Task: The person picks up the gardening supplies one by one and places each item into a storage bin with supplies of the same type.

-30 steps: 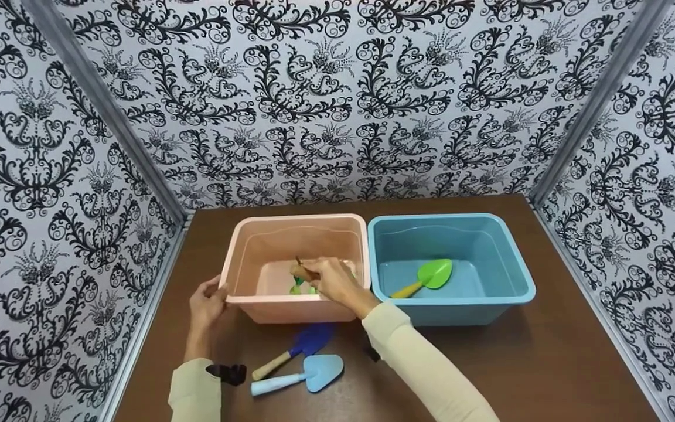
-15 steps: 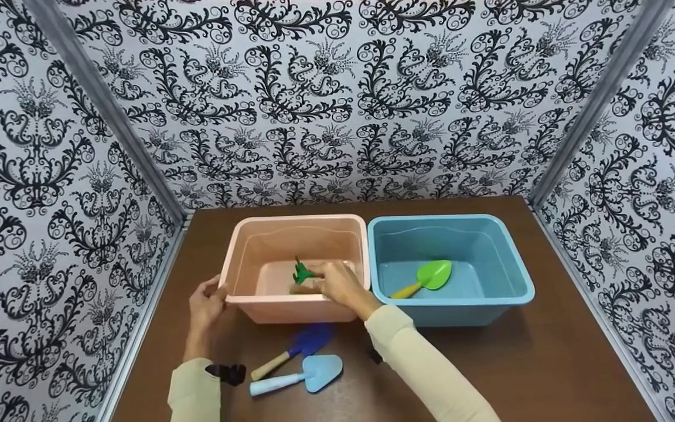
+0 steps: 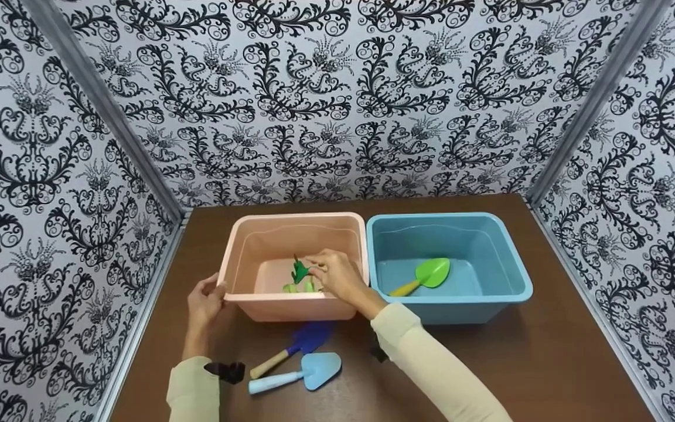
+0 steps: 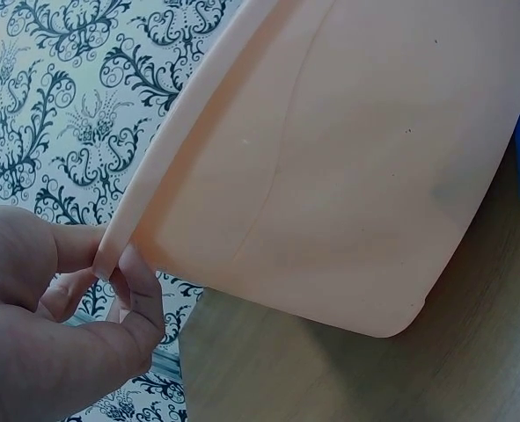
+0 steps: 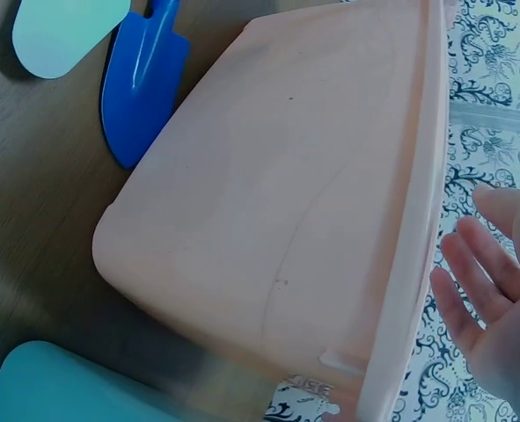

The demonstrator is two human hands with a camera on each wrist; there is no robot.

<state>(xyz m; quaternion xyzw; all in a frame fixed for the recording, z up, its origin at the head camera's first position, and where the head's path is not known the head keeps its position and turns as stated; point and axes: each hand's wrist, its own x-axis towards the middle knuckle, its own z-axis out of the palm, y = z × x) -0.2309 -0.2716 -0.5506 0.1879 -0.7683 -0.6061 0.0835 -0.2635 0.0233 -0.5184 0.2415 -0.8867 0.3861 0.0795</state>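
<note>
My left hand (image 3: 205, 299) grips the rim of the peach plastic tub (image 3: 302, 221) at its front left corner. In the left wrist view thumb and fingers pinch that rim (image 4: 176, 132). My right hand (image 3: 337, 275) is inside the tub, fingers relaxed. A small dark green pronged tool (image 3: 299, 271), like a hand rake, is right at its fingertips; its lower part is hidden. Pale green pieces (image 3: 309, 285) show low in the tub behind the front wall. From the right wrist, the hand (image 5: 497, 290) has its fingers spread apart, with nothing visible between them.
Beside the peach tub stands a blue tub (image 3: 449, 220) holding a green trowel (image 3: 433, 272) with a yellow handle. In front lie a dark blue trowel (image 3: 312, 337) with a wooden handle and a light blue trowel (image 3: 320, 369). Patterned walls enclose the brown table (image 3: 460, 375).
Inside the peach tub, my right hand has lowered the brown-handled thing and its fingers have loosened. The green prongs now show more clearly. My left hand stays on the rim.
</note>
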